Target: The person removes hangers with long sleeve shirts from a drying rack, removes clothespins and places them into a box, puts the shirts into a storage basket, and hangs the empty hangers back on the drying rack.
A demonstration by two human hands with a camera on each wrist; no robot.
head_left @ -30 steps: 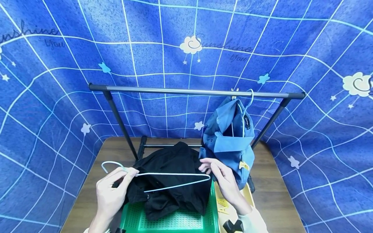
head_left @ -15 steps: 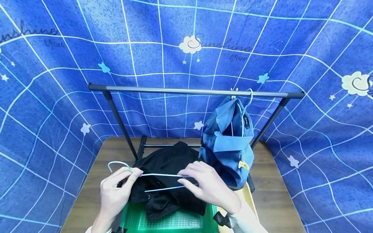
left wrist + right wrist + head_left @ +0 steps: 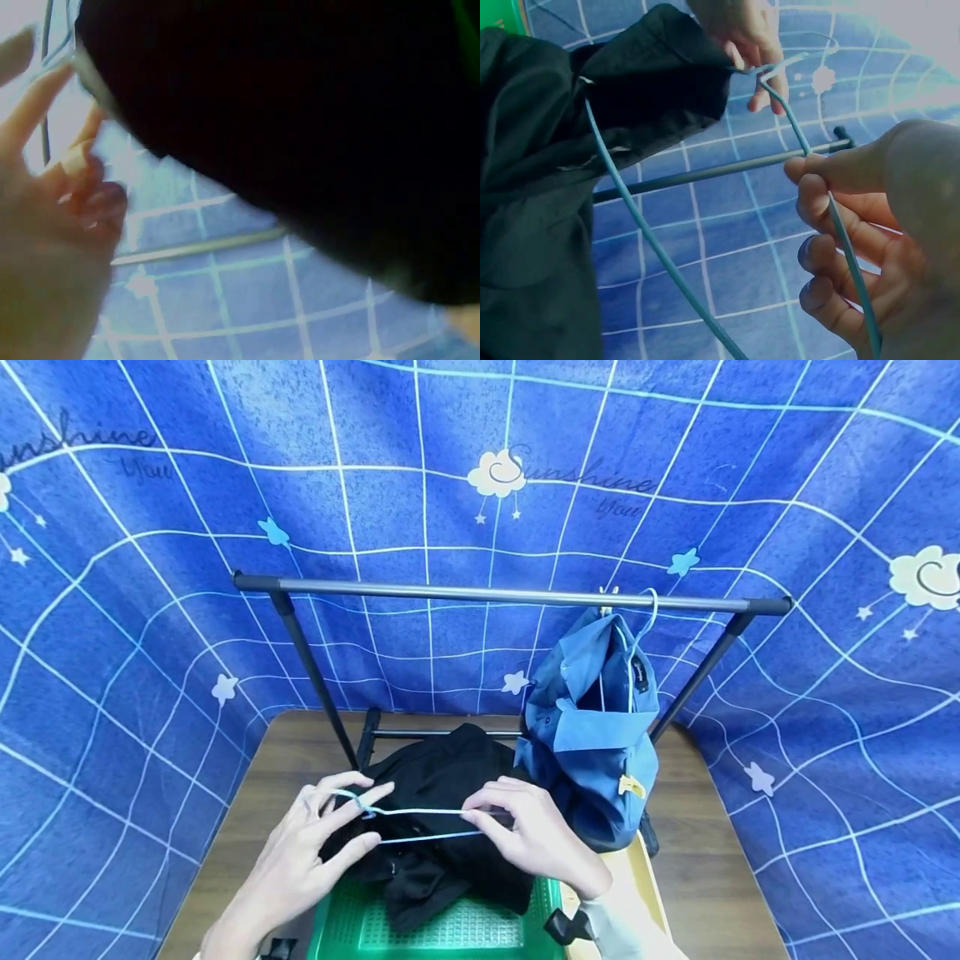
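A light blue wire hanger [image 3: 423, 811] lies across a black garment [image 3: 450, 768], which is bunched over a green basket [image 3: 450, 935]. My right hand [image 3: 543, 839] pinches the hanger's upper arm between thumb and index finger, plain in the right wrist view. My left hand [image 3: 292, 852] is by the hanger's hook, thumb and fingers spread apart, the hook passing among them. In the right wrist view the hanger's lower bar [image 3: 656, 244] runs into the garment's folds, hiding its far end. The dark garment fills much of the left wrist view.
Behind stands a metal rack [image 3: 465, 595] on a wooden table [image 3: 693, 827]. A blue shirt [image 3: 600, 735] hangs at its right on another hanger [image 3: 651, 610], with a yellow clothespin [image 3: 632, 786] on it. A pale yellow tray [image 3: 633, 877] sits right of the basket.
My right hand has moved left from the hanger's end and now pinches its arm. My left fingers have spread from their pinch at the hook's base, and the hook has turned.
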